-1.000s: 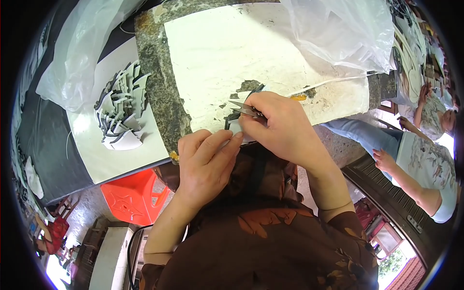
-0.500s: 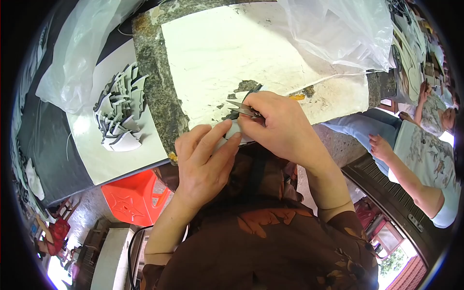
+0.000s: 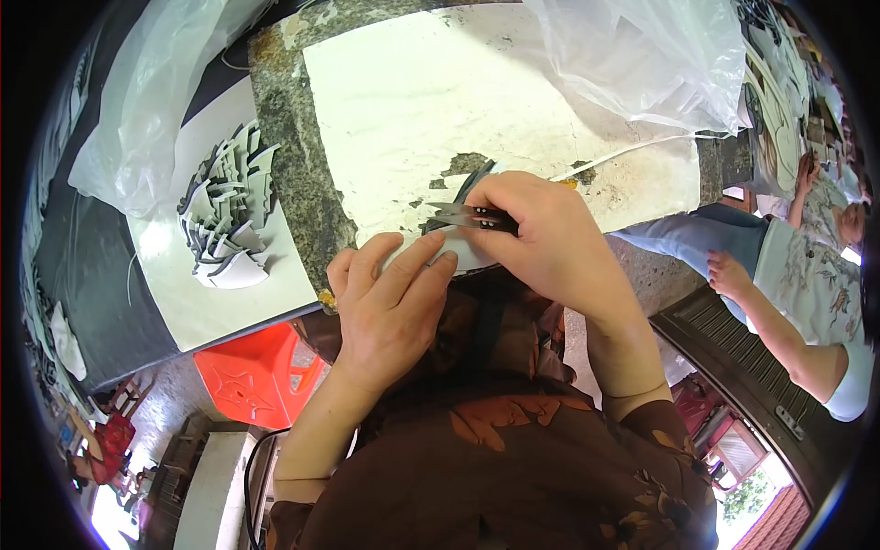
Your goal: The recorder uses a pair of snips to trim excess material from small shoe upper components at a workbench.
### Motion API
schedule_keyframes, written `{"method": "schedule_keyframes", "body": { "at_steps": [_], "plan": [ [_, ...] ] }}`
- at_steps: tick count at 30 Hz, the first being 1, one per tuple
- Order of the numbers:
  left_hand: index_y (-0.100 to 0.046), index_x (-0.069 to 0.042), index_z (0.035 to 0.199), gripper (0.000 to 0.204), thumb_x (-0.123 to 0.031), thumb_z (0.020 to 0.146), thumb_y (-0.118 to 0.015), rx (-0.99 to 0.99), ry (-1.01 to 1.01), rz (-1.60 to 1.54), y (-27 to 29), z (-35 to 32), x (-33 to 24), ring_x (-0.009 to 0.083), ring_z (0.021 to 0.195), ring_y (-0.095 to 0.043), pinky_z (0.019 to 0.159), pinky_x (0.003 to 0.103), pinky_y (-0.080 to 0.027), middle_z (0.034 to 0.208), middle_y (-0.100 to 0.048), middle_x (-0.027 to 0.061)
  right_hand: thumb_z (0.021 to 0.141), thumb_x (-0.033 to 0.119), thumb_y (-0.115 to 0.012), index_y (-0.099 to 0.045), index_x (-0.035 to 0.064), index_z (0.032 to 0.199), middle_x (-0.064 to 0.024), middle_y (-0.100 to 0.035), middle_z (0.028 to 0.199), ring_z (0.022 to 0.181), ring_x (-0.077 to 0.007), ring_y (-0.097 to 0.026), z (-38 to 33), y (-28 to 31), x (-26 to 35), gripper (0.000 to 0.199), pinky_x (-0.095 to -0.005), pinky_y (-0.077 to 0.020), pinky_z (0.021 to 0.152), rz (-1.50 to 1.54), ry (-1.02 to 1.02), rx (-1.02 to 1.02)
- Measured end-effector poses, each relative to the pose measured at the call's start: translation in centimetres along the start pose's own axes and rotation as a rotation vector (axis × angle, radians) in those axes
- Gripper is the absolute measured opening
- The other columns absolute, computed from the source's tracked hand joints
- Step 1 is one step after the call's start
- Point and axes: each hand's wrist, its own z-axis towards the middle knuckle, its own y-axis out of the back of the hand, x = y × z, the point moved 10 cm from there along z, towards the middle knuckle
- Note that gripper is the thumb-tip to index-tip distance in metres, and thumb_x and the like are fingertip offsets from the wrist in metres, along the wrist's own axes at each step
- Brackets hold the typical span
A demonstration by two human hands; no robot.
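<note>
My right hand (image 3: 541,229) is closed around small snips (image 3: 495,221) with dark handles. Their pointed metal blades extend left from the fingers, low over the front of the white sheet. My left hand (image 3: 390,307) bends over a pale flat piece (image 3: 463,254) at the sheet's front edge, with its fingertips pressed on it and its thumb hidden. The blades lie just beyond those fingertips, along the piece's far side. A dark narrow strip (image 3: 475,181) shows past the blades. My right hand covers part of the piece, so its full outline is hidden.
A stack of grey-and-white cut pieces (image 3: 229,206) stands at the left. Clear plastic bags (image 3: 651,64) lie far right and far left. A thin white cord (image 3: 632,149) crosses the worn white sheet (image 3: 403,101). A red stool (image 3: 247,380) is below left; another person (image 3: 779,312) is at right.
The snips have turned in my right hand, their blades now more level and dark handles more exposed. My left hand has barely moved. The person at right has shifted slightly.
</note>
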Motion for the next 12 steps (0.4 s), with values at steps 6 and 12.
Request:
{"method": "schedule_keyframes", "body": {
  "at_steps": [6,12],
  "plan": [
    [-0.074,-0.017,0.112,0.035,-0.012,0.078,-0.077,-0.018,0.013,-0.002,-0.20,0.18,0.08,0.0237,0.113,-0.057,0.095,0.041,-0.038,0.124,-0.069,-0.0032,0.086,0.015,-0.071,-0.068,0.0028,0.096,-0.0129,-0.065,0.081,0.073,-0.0292,-0.064,0.16,0.87,-0.53,0.016,-0.0364,-0.0494,0.067,-0.027,-0.009,-0.011],
    [-0.073,-0.018,0.127,0.047,-0.014,0.081,-0.078,0.020,0.072,-0.014,-0.42,0.49,0.14,0.0232,0.112,-0.056,0.095,0.041,-0.037,0.125,-0.068,-0.0026,0.087,0.017,-0.071,-0.068,0.0028,0.097,-0.0138,-0.065,0.081,0.075,-0.0289,-0.064,0.25,0.86,-0.79,0.018,-0.0376,-0.0495,0.069,-0.020,-0.009,0.014]
  ]
}}
